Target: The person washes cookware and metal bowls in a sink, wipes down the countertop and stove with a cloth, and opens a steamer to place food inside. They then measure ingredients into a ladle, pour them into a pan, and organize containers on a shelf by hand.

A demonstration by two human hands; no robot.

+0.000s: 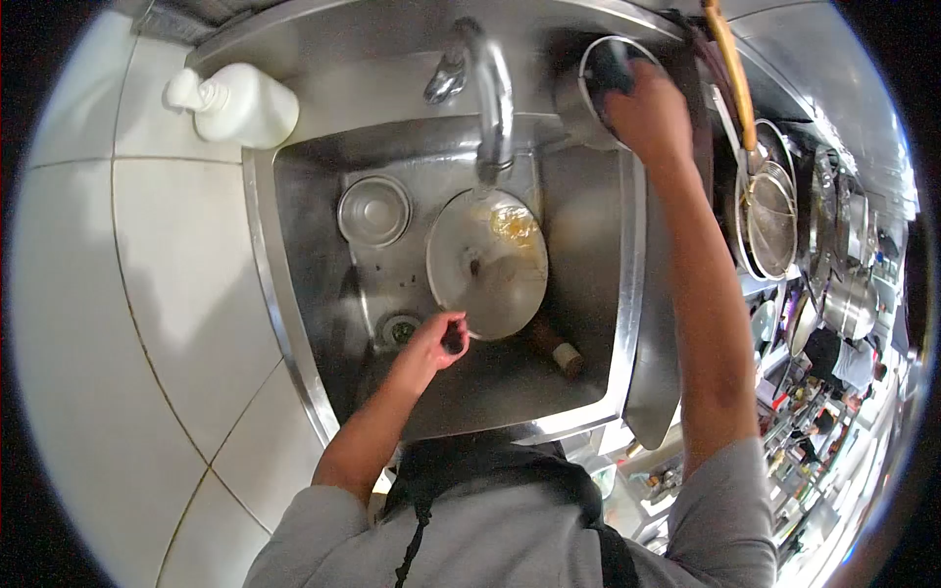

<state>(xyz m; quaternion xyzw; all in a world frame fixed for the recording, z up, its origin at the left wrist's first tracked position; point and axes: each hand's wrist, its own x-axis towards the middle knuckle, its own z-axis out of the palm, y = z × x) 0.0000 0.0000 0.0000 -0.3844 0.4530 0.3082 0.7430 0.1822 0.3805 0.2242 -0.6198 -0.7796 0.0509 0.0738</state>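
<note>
Shirt front: grey [529, 539], nearest the lens, with a dark apron [470, 480] at the sink's front edge.
Left hand: [431, 345] fingers curled closed around a dark handle [453, 340], at the pan's near left edge.
Pan: shallow and round [470, 304], inside the sink [578, 245], under the tap [498, 118]; a yellow patch [515, 223] shows near its far right edge.
Right hand: [659, 103] reaching into a steel container [580, 113] behind the sink's right corner. Fingers meet a dark item [613, 67]; motion blur, so I cannot tell whether they grip it.
Technique: I judge a firm left hold best, since a wet pan could swivel on smooth steel. I would secure the dark item fully before lifting it past the rim, and favour the yellow patch over the bare metal.
Clearance: steel bowl [374, 211] sits apart, left of the pan; a brown object with a pale end [566, 355] lies just beside the pan's near right. I would mind both.
</note>
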